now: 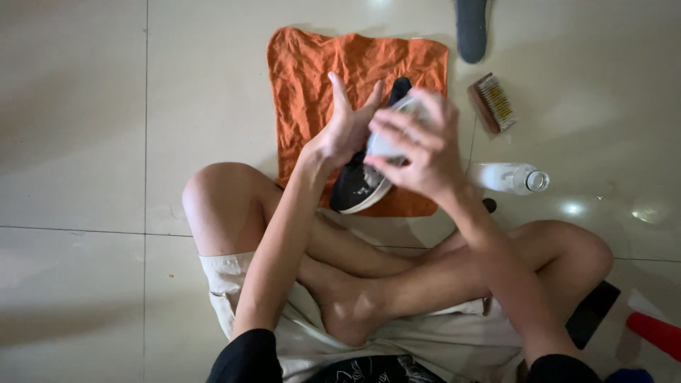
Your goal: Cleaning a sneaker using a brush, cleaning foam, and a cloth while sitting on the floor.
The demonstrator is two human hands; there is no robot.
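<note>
Person sits cross-legged on pale floor tiles, bare legs folded, light shorts at the near edge of view. A dark flat object lies by the right knee, a red thing beside it at the frame edge.

Both forearms reach forward from the lap. Left hand is held up flat, fingers spread and straight, palm turned toward the right hand, gripping nothing. Right hand has fingers curled around a pale, whitish rounded item, pressed up against the left palm; exactly what the item is, cannot tell, it is partly blurred.

Just under the hands, a black shoe with a white sole edge lies on an orange cloth, heel end toward the legs, toe end hidden behind the hands. The cloth is spread flat on the tiles, wrinkled.

Right of the cloth: a clear plastic bottle lying on its side, uncapped, with a small dark cap near it. Farther out, a wooden brush with light bristles. At the top edge, a dark insole, well apart from the shoe.
</note>
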